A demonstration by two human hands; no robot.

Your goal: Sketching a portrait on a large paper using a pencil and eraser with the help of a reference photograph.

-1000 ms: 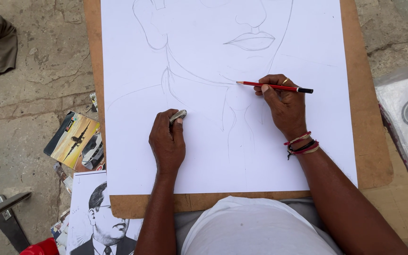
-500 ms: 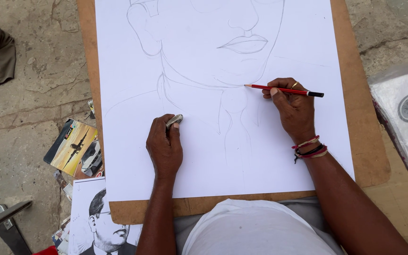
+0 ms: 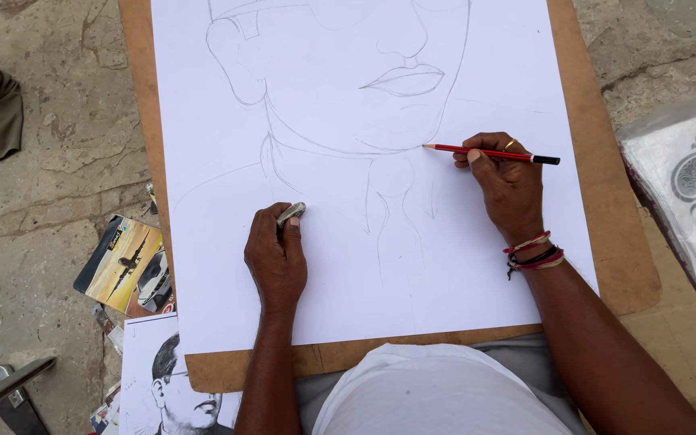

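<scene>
Pencil [image 3: 489,153] work fills my view: the red pencil with a black end lies almost level in my right hand [image 3: 509,189], and my fingers are closed around its rear half, thumb pressed on the shaft. Its sharp tip touches the white paper [image 3: 493,266] just beside the drawn jaw line, below the sketched lips of the portrait. On my right wrist I wear some thread bracelets [image 3: 535,254] in red, black and pale colours, and a gold ring sits on one finger. My left hand [image 3: 277,258] rests flat-down on the lower left part of the paper, with the fingers curled shut around a small grey eraser [image 3: 292,213]; only its end shows out between thumb and forefinger. The paper lies on a brown drawing board [image 3: 606,242], which leans on my lap, and the near edge of the board touches my white shirt [image 3: 437,399]. Left of the board, on the stone ground [image 3: 42,185], lies a printed black-and-white portrait photo [image 3: 171,387], partly under the board's corner. Near it is a small box with a picture of an aeroplane [image 3: 122,262]. At the right edge lies a sheet in clear plastic wrap [image 3: 686,185] with dark curled ornaments.
</scene>
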